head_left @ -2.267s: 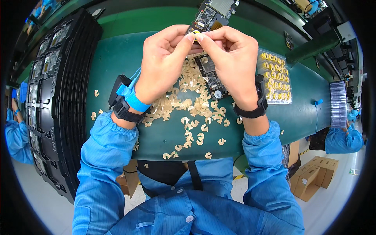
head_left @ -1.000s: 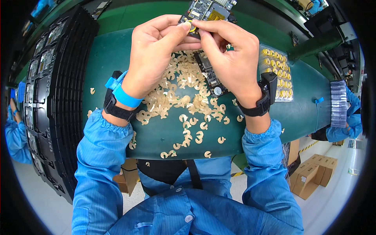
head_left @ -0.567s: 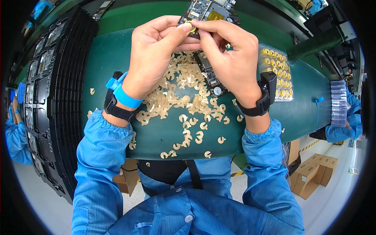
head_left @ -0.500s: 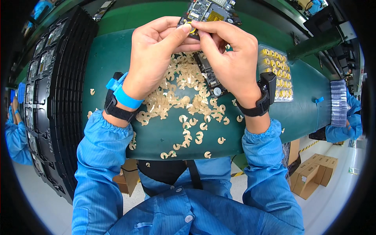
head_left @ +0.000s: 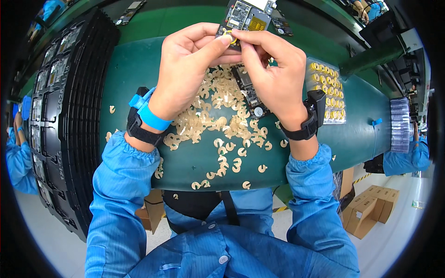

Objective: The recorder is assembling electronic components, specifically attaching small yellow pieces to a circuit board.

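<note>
My left hand (head_left: 190, 69) and my right hand (head_left: 271, 69) meet at the far side of a green table (head_left: 139, 65). Their fingertips pinch a small yellow ring-shaped sticker (head_left: 227, 34) against a dark circuit board (head_left: 245, 16). A second dark circuit board (head_left: 249, 92) lies flat under my right palm. Below the hands, several tan C-shaped backing scraps (head_left: 218, 127) are strewn over the table. Both wrists carry black bands, and the left also has a blue strap.
A tall stack of black trays (head_left: 65, 116) stands at the left. A sheet of yellow round stickers (head_left: 327, 90) lies at the right, and a clear ribbed stack (head_left: 399, 125) sits further right. Other people in blue sleeves (head_left: 18, 157) work nearby. Cardboard boxes (head_left: 366, 208) sit on the floor.
Both hands have moved up and away from me, carrying the sticker onto the far circuit board. Over the last second they barely shift.
</note>
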The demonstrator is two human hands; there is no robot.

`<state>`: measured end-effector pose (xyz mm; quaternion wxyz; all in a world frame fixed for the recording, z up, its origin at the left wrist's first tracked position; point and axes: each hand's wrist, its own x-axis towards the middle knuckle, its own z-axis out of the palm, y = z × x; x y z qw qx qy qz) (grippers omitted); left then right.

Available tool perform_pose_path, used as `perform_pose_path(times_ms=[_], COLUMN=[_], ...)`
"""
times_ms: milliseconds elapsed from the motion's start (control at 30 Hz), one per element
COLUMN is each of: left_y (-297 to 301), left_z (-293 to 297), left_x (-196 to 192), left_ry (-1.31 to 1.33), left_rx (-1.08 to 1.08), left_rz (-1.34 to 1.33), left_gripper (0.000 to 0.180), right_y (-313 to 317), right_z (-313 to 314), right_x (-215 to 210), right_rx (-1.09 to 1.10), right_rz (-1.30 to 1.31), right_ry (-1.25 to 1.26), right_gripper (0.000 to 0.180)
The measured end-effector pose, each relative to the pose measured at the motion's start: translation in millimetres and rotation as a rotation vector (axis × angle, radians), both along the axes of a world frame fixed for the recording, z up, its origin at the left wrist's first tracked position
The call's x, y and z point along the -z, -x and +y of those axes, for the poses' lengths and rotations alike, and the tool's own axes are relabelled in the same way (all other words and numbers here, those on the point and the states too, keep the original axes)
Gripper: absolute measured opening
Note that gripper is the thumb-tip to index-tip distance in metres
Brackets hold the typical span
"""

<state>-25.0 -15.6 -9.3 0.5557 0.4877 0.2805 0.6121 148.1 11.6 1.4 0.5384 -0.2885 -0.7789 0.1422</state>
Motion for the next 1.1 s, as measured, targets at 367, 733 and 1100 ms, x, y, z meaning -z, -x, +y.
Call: perform_pose_path(times_ms=[367,733,1100], left_y=[2.2,2.1,3.4], left_z=[2.1,11.7,13.9], left_x=[1.1,18.4,31.4], left_ry=[-0.001,0.095,0.163], left_rx=[-0.025,-0.055,-0.217], left_rz=[-0.02,0.11,0.256], left_gripper=[0.024,0.033,0.03], right_y=[-2.1,0.5,-7.0], right_z=[1.0,13.0,168.2], right_x=[3.9,8.3,36.1], right_rx=[0.043,-0.113,0.295], right_rz=[0.037,0.331,-0.034], right_ry=[0.009,0.403,0.718], right_gripper=[0.021,0.045,0.027])
